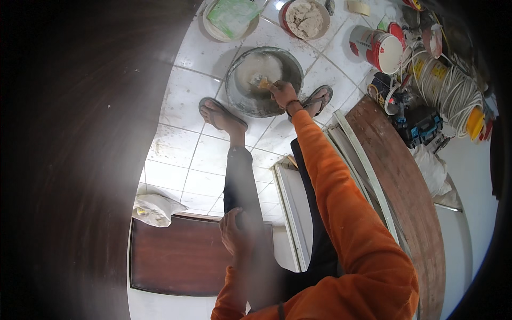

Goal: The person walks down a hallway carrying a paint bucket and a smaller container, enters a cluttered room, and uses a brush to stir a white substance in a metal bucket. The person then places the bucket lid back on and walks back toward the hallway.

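Now, down on the white tiled floor (186, 154), the biggest thing in play is the dark wooden panel (176, 256) lying flat at the near edge, with a second curved brown board (405, 186) running along the right side and a white-framed strip (296, 213) between them. Out ahead, toward the far edge of the tiles, sits the round metal pan (242, 90), greyish and smeared with pale paste, resting right between the person's two sandalled feet. A coil of white cable (445, 88) is heaped at the far right corner, a tipped white-and-red bucket (377, 49) just beside it, and two smaller bowls line the far edge: one holding lumpy pale filler (304, 18), one with a green packet (232, 17). A crumpled white bag (154, 209) lies at the left, touching the corner of the dark panel. On to the hands: the right hand (281, 94), arm stretched long in an orange sleeve, is closed firmly around the handle of a small scraper (261, 81), its blade down inside the pan against the paste. The left hand (234, 232) is close in, fingers curled loosely over the person's own knee, gripping nothing else.
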A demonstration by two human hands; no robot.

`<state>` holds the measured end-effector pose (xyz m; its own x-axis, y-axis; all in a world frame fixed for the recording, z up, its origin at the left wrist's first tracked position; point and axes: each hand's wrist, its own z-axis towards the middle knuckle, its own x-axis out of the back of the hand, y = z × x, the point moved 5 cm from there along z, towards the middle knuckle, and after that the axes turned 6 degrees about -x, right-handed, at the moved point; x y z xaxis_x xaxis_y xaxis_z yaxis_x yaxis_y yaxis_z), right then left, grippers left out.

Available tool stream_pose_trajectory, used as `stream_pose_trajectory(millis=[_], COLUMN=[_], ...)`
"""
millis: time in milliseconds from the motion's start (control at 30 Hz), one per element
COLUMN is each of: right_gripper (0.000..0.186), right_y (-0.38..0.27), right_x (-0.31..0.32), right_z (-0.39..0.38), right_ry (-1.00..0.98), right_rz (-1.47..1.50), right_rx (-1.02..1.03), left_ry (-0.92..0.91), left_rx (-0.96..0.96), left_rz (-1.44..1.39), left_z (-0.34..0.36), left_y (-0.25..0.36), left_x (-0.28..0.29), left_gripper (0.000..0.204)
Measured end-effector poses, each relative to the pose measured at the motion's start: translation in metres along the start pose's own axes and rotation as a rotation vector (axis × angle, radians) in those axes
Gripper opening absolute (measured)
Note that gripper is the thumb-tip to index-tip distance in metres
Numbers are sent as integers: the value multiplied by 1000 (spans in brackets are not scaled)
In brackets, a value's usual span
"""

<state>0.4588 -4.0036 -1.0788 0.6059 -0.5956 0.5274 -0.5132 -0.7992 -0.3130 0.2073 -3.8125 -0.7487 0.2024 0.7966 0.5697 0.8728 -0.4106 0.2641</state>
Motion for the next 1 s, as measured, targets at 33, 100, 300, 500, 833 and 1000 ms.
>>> stream_pose_trajectory(millis=[33, 100, 300, 500, 833, 1000], right_gripper=[28, 27, 27, 27, 28, 29], right_y=[-4, -4, -22, -20, -19, -18], right_x=[3, 15, 7, 4, 2, 7], right_z=[-7, -10, -3, -10, 3, -6], right_ry=[-98, -40, 170, 191, 161, 174], right_rz=[107, 75, -61, -1, 71, 12], right_rx=[-66, -9, 31, -45, -113, -99], left_ry=[4, -4, 22, 17, -5, -10], left_rx=[21, 30, 37, 52, 50, 76], left_rz=[10, 15, -11, 9, 25, 38], left_z=[-4, -12, -17, -12, -9, -10], left_y=[2, 11, 21, 22, 25, 32], left_x=[4, 10, 15, 12, 5, 11], left_gripper=[19, 19, 19, 19, 19, 20])
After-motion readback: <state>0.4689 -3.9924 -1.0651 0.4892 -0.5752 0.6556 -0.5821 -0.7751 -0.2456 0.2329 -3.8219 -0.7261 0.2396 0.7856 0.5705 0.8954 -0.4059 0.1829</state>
